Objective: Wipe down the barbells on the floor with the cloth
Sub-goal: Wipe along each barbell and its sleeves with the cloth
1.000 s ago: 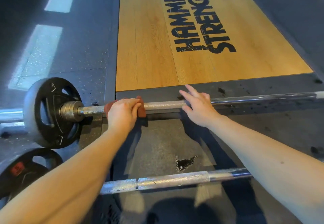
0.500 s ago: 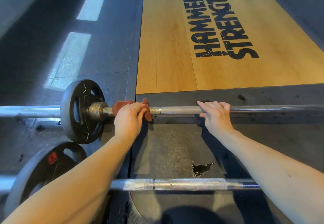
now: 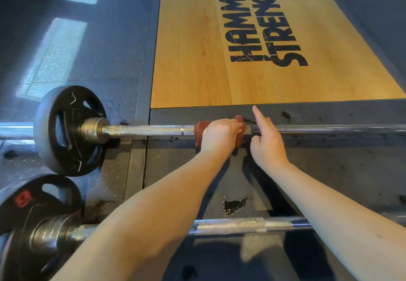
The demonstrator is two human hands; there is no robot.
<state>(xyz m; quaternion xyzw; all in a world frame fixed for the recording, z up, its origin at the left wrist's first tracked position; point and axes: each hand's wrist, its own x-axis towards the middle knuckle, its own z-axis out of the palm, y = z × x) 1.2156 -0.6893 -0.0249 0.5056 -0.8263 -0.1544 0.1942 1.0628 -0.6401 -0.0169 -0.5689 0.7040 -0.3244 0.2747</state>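
Left hand (image 3: 219, 136): fingers clamped on a red-brown cloth (image 3: 198, 131), which is wrapped round the far barbell (image 3: 145, 130) shaft, right of the knurled section. Right hand (image 3: 267, 144) is just beside it on the same shaft: index finger straight and lifted toward the platform, other fingers (image 3: 264, 126) bent at the bar; can't tell if they actually grip it. The bar lies on the dark rubber floor (image 3: 186, 170) along the edge of the wooden platform (image 3: 193, 60) marked HAMMER STRENGTH, with a black weight plate (image 3: 66, 131) on its left sleeve. The near barbell (image 3: 230, 225) lies parallel under both forearms, untouched, its own black plate (image 3: 33, 210) at lower left.
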